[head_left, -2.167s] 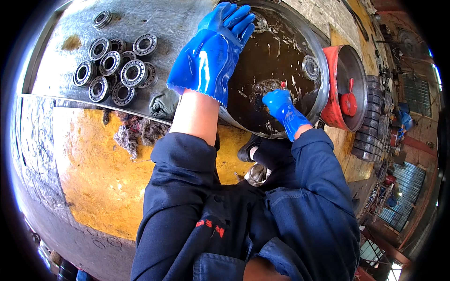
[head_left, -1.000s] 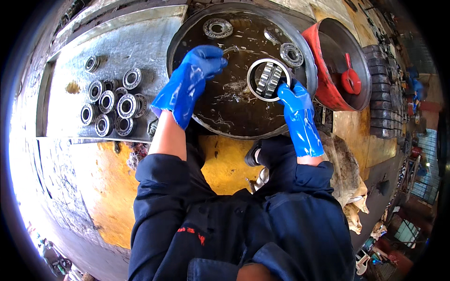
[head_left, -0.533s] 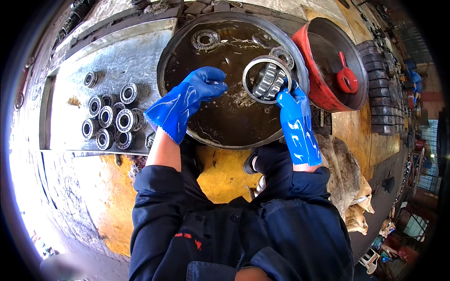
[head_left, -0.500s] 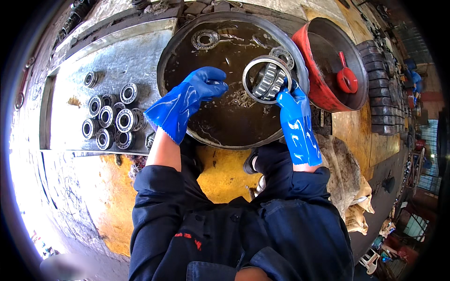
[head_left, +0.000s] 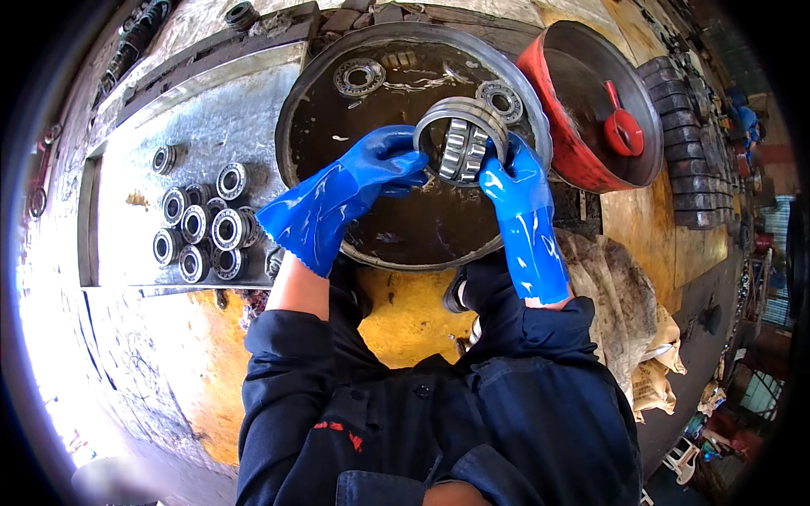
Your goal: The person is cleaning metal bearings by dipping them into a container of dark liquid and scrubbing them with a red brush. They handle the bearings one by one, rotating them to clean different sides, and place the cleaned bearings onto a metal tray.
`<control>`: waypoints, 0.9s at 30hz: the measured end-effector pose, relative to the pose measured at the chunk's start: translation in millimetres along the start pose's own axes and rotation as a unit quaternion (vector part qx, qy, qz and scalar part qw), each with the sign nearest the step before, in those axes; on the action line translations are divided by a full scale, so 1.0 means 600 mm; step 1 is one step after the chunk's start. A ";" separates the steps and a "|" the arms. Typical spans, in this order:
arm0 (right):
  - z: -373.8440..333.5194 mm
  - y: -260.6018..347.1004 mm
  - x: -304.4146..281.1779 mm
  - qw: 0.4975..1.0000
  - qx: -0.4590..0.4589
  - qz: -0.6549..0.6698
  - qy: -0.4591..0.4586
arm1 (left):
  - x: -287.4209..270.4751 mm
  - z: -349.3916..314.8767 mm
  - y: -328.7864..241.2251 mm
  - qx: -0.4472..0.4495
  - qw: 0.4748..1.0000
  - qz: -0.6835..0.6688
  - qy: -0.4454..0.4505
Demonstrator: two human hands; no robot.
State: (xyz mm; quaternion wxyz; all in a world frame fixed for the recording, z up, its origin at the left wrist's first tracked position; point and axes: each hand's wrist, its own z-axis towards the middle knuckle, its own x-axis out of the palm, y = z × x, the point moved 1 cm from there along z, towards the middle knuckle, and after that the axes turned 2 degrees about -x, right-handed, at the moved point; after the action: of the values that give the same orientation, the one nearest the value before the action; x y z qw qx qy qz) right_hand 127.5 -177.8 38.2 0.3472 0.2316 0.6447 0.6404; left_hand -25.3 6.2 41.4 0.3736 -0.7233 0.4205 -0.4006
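Over the round tub (head_left: pixel 285 143) of murky brown liquid, a large roller bearing (head_left: pixel 461 142) is held tilted, its inner roller set angled within the outer ring. My right hand (head_left: pixel 515 177), in a long blue rubber glove, grips its right side. At the left rim, the curled fingers of my gloved left hand (head_left: pixel 384 164) close against the bearing; part of that contact is hidden. Lying in the tub are a bearing (head_left: pixel 359 78) at the far left and another bearing (head_left: pixel 500 102) at the far right, behind the held one.
Left of the tub, a metal tray (head_left: pixel 126 240) carries a cluster of smaller bearings (head_left: pixel 228 229). A red basin (head_left: pixel 540 105) with a red ladle (head_left: pixel 623 131) stands to the right. Beyond it are stacked dark blocks (head_left: pixel 688 156). Stained cloth (head_left: pixel 620 295) lies near my right forearm.
The held bearing has shifted left and turned so its outer side shows more. My left hand has moved right to meet its left rim. The view has shifted slightly.
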 end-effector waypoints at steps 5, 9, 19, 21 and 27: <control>-0.004 0.034 -0.002 0.999 0.023 -0.016 0.034 | 0.037 0.016 0.025 0.024 0.996 -0.088 -0.015; -0.006 0.021 0.007 0.990 0.135 -0.036 0.007 | 0.063 0.031 0.041 -0.051 0.990 -0.083 -0.098; -0.010 0.025 -0.001 0.977 0.143 -0.148 0.054 | 0.073 0.041 0.047 -0.117 0.981 0.059 -0.142; -0.010 0.015 0.001 0.982 0.132 -0.127 0.056 | 0.057 0.040 0.043 -0.089 0.954 0.231 -0.170; -0.011 0.003 0.006 0.980 0.140 -0.125 0.066 | 0.048 0.039 0.024 -0.011 0.821 0.507 -0.261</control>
State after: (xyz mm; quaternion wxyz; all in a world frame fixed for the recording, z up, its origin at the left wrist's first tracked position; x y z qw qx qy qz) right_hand 119.7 -179.4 39.0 0.3452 0.1523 0.7733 0.5095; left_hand 0.2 -20.3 26.9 0.6121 -0.4891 0.6189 0.0541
